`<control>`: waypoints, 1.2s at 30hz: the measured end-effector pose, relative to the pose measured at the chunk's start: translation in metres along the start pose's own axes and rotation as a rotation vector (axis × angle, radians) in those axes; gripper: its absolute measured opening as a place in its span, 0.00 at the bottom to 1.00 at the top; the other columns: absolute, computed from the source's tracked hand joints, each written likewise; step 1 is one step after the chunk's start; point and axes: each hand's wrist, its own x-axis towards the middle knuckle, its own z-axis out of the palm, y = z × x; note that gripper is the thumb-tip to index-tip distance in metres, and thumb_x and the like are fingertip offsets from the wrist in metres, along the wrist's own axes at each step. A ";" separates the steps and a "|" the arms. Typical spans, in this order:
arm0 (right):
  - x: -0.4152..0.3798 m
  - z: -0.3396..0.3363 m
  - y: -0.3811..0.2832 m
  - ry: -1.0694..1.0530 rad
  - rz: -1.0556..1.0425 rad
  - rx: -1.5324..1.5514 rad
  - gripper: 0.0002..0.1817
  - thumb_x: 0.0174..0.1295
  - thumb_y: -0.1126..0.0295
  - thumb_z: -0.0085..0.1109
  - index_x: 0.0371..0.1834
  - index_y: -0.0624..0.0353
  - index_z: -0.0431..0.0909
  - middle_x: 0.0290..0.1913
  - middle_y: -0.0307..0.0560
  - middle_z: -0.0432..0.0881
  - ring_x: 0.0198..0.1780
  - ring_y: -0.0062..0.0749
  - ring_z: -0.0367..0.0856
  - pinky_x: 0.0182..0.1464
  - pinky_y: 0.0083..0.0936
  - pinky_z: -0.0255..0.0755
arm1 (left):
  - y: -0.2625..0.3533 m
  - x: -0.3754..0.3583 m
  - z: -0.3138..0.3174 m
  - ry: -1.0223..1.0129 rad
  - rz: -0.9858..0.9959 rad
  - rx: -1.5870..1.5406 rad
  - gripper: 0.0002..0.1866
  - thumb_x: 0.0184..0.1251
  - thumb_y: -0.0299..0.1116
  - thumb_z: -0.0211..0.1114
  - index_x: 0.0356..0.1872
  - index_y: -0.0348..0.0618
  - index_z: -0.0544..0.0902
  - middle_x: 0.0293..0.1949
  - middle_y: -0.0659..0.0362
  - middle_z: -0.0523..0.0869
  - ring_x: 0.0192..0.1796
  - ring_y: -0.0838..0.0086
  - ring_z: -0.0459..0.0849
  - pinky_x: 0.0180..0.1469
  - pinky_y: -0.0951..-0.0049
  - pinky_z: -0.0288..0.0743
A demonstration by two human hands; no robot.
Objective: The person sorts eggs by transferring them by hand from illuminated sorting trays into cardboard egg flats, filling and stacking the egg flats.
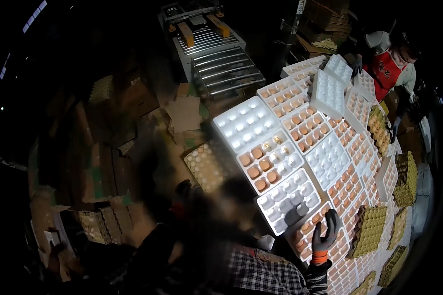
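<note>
My right hand [326, 235], in a grey glove with an orange cuff, is over a white foam tray of brown eggs [307, 228]. Its thumb stands apart from the curved fingers, and no egg shows between them. Just beyond lies a white foam tray [289, 199] without eggs, crossed by a shadow. Farther up, a partly filled foam tray [270, 162] holds several brown eggs and some small gold-coloured pieces. In the dark at left, my left hand [183, 189] appears as a dim glove near a pulp tray of eggs [205, 167]; its fingers are too dark and blurred to read.
Foam egg trays cover the table to the right, with pulp tray stacks [369, 231] among them. A person in a red apron [385, 71] works at the far side. A roller conveyor [226, 69] stands ahead. Cardboard boxes [101, 172] fill the left.
</note>
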 end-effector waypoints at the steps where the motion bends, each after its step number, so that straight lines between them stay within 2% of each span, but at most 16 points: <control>1: 0.010 0.045 -0.046 -0.131 -0.045 0.271 0.24 0.59 0.81 0.63 0.61 0.67 0.78 0.65 0.62 0.77 0.65 0.59 0.76 0.66 0.45 0.72 | -0.015 0.040 -0.018 0.010 -0.013 0.030 0.18 0.77 0.34 0.58 0.62 0.39 0.80 0.53 0.54 0.87 0.53 0.66 0.84 0.58 0.68 0.77; 2: 0.025 0.092 -0.085 -0.334 -0.128 0.462 0.27 0.53 0.80 0.66 0.60 0.65 0.79 0.63 0.63 0.78 0.64 0.61 0.76 0.64 0.47 0.74 | -0.032 0.081 -0.036 0.019 -0.025 0.067 0.19 0.78 0.35 0.57 0.63 0.39 0.79 0.54 0.54 0.86 0.53 0.65 0.84 0.59 0.67 0.77; 3: 0.031 0.145 -0.119 -0.550 -0.107 0.552 0.28 0.50 0.77 0.67 0.59 0.64 0.80 0.62 0.62 0.80 0.64 0.61 0.76 0.64 0.47 0.75 | -0.050 0.124 -0.051 0.013 -0.038 0.110 0.19 0.78 0.36 0.56 0.63 0.39 0.79 0.54 0.54 0.86 0.53 0.64 0.84 0.59 0.66 0.77; 4: 0.040 0.196 -0.145 -0.769 -0.058 0.656 0.28 0.57 0.70 0.68 0.64 0.61 0.78 0.64 0.57 0.79 0.66 0.55 0.77 0.69 0.42 0.71 | -0.069 0.168 -0.064 -0.005 -0.045 0.161 0.20 0.79 0.37 0.55 0.64 0.39 0.79 0.55 0.54 0.86 0.54 0.63 0.84 0.60 0.65 0.76; 6: -0.017 0.348 -0.128 -0.848 -0.007 0.701 0.28 0.63 0.68 0.68 0.67 0.60 0.76 0.67 0.55 0.78 0.67 0.50 0.77 0.68 0.39 0.72 | -0.124 0.257 -0.081 -0.067 -0.063 0.275 0.21 0.80 0.39 0.53 0.65 0.40 0.78 0.56 0.53 0.86 0.54 0.61 0.84 0.61 0.64 0.76; 8: -0.059 0.460 -0.125 -0.789 0.641 0.886 0.27 0.69 0.65 0.65 0.69 0.60 0.74 0.68 0.55 0.77 0.67 0.43 0.77 0.68 0.36 0.72 | -0.181 0.343 -0.084 -0.171 -0.052 0.404 0.22 0.81 0.41 0.52 0.67 0.40 0.77 0.57 0.53 0.86 0.55 0.59 0.84 0.62 0.62 0.76; 10: -0.094 0.549 -0.095 -0.711 0.989 0.593 0.26 0.71 0.61 0.65 0.67 0.61 0.75 0.59 0.51 0.82 0.58 0.34 0.80 0.58 0.31 0.75 | -0.244 0.427 -0.073 -0.304 0.008 0.509 0.23 0.83 0.43 0.50 0.68 0.41 0.77 0.58 0.52 0.86 0.56 0.57 0.84 0.63 0.61 0.76; 13: -0.129 0.631 -0.020 -0.609 1.105 0.451 0.25 0.74 0.59 0.61 0.68 0.63 0.74 0.53 0.49 0.82 0.52 0.40 0.79 0.51 0.36 0.74 | -0.321 0.514 -0.032 -0.521 0.113 0.651 0.25 0.84 0.44 0.48 0.71 0.41 0.74 0.61 0.52 0.84 0.59 0.56 0.83 0.66 0.61 0.74; 15: -0.157 0.647 -0.004 -0.751 1.086 0.286 0.26 0.75 0.59 0.58 0.70 0.62 0.71 0.59 0.55 0.82 0.60 0.45 0.80 0.56 0.35 0.75 | -0.350 0.553 -0.001 -0.661 0.163 0.777 0.25 0.84 0.43 0.48 0.74 0.41 0.71 0.66 0.53 0.82 0.63 0.57 0.81 0.68 0.63 0.72; 22: -0.164 0.695 -0.005 -0.824 1.271 0.247 0.26 0.75 0.59 0.58 0.70 0.62 0.71 0.60 0.54 0.81 0.61 0.45 0.80 0.56 0.35 0.75 | -0.358 0.556 0.045 -0.741 -0.080 0.892 0.26 0.84 0.44 0.47 0.74 0.42 0.70 0.66 0.53 0.81 0.64 0.57 0.80 0.68 0.62 0.73; 31: -0.168 0.705 -0.022 -0.767 1.385 0.314 0.26 0.75 0.58 0.57 0.71 0.61 0.71 0.61 0.54 0.81 0.61 0.45 0.80 0.57 0.34 0.75 | -0.342 0.529 0.035 -0.688 -0.201 0.734 0.26 0.84 0.46 0.46 0.74 0.43 0.68 0.66 0.53 0.80 0.64 0.58 0.80 0.67 0.60 0.75; 36: -0.165 0.680 -0.050 -0.704 1.423 0.388 0.26 0.75 0.58 0.57 0.71 0.61 0.70 0.61 0.54 0.81 0.61 0.44 0.80 0.58 0.34 0.75 | -0.293 0.492 -0.015 -0.581 -0.279 0.549 0.26 0.84 0.46 0.46 0.74 0.43 0.67 0.66 0.53 0.79 0.64 0.58 0.80 0.66 0.58 0.75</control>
